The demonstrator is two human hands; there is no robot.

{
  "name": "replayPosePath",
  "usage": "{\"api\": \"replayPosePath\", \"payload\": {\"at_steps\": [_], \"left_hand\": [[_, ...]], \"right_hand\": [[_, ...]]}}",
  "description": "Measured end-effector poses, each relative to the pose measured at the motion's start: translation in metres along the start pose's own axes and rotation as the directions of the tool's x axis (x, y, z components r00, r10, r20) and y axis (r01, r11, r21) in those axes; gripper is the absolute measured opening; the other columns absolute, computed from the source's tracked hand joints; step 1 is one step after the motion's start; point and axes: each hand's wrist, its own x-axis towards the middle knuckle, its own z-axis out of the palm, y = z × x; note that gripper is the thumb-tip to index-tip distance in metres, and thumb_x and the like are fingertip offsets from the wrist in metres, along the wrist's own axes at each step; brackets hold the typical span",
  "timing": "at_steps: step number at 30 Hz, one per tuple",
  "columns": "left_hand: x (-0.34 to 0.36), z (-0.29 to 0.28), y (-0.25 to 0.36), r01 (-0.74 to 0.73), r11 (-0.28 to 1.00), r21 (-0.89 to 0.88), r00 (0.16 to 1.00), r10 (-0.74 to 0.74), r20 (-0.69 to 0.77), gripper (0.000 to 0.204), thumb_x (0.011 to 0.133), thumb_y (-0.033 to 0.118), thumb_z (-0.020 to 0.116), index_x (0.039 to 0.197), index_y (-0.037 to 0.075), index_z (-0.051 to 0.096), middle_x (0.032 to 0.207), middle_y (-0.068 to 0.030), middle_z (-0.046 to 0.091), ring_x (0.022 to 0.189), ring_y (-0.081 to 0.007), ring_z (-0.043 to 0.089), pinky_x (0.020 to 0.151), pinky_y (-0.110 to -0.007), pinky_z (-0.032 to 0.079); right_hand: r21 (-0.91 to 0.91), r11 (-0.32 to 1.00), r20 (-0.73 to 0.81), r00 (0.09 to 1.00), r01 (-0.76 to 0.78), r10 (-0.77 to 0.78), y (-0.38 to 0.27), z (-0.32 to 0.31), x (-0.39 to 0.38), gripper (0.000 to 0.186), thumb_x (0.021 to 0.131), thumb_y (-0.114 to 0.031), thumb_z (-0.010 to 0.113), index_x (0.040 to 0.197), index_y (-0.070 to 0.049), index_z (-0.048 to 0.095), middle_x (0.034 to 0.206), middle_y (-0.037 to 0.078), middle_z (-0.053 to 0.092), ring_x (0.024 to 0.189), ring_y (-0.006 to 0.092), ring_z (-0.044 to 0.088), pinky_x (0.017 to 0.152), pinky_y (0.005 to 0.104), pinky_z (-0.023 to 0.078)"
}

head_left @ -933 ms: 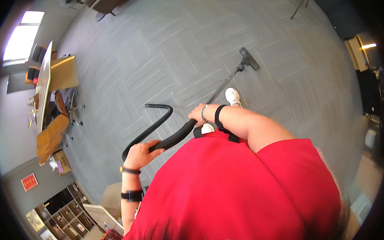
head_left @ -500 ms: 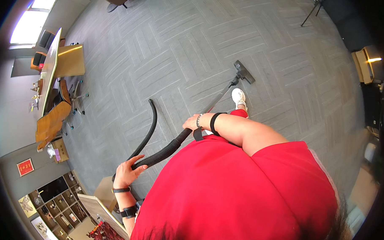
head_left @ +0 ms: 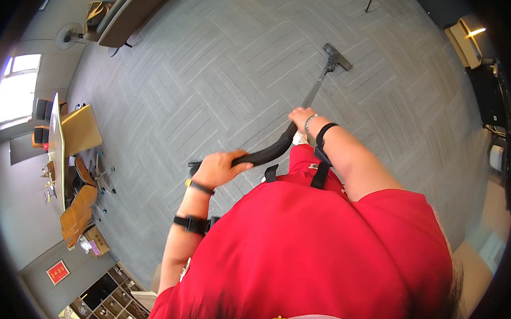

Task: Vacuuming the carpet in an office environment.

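Note:
A vacuum cleaner wand (head_left: 313, 93) slants away from me, its dark floor head (head_left: 338, 58) resting on the grey carpet ahead. My right hand (head_left: 302, 118) is closed around the grip where the wand meets the black curved hose (head_left: 271, 153). Further down that hose, my left hand (head_left: 220, 168) is wrapped round it at the left of my body. A short dark end of hose (head_left: 194, 167) shows just beyond the left hand. My red shirt hides whatever lies below. One white shoe (head_left: 300, 138) shows near the right hand.
Along the left stand a table (head_left: 58, 147) and wooden-backed chairs (head_left: 80, 204). A brown sofa (head_left: 135, 14) is at the far left, with a fan (head_left: 68, 36) beside it. Patterned carpet (head_left: 213, 85) spreads ahead. A box-like tan unit (head_left: 463, 43) stands at the right.
Both hands, wand and floor head have moved forward, away from me. The left hand has also shifted right and up along with the hose. The view has turned, showing more of the sofa.

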Motion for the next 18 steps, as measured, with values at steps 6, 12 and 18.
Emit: {"api": "replayPosePath", "payload": {"at_steps": [6, 12, 18], "left_hand": [[0.124, -0.031, 0.064, -0.27, 0.953, 0.138, 0.963, 0.264, 0.058, 0.049, 0.095, 0.054, 0.056, 0.12, 0.013, 0.063, 0.084, -0.0169, 0.07, 0.083, -0.039, 0.067, 0.072, -0.047, 0.052], [0.158, -0.032, 0.089, -0.293, 0.948, 0.126, 0.953, 0.28, 0.114, 0.047, 0.096, 0.053, 0.055, 0.116, 0.012, 0.062, 0.082, -0.0186, 0.069, 0.082, -0.0398, 0.067, 0.072, -0.047, 0.052], [0.104, -0.022, 0.045, -0.176, 0.978, 0.116, 0.977, 0.159, 0.144, 0.045, 0.096, 0.051, 0.056, 0.11, 0.009, 0.065, 0.079, -0.0204, 0.067, 0.081, -0.0412, 0.066, 0.071, -0.048, 0.051]], "right_hand": [[-0.088, 0.985, 0.034, 0.988, -0.15, 0.154, 0.121, -0.063, -0.019, 0.035, 0.087, -0.012, 0.064, 0.122, -0.014, 0.06, 0.134, 0.005, 0.058, 0.131, 0.022, 0.051, 0.101, 0.0443, 0.048], [-0.019, 0.981, 0.001, 0.981, -0.192, 0.192, 0.157, -0.072, -0.029, 0.03, 0.086, -0.009, 0.063, 0.116, -0.012, 0.062, 0.131, 0.005, 0.059, 0.128, 0.0233, 0.053, 0.101, 0.0417, 0.049], [0.089, 0.991, -0.068, 0.992, -0.102, 0.108, 0.076, -0.036, -0.016, 0.034, 0.085, -0.013, 0.064, 0.119, -0.016, 0.062, 0.13, 0.009, 0.059, 0.129, 0.0262, 0.051, 0.102, 0.0473, 0.045]]}}
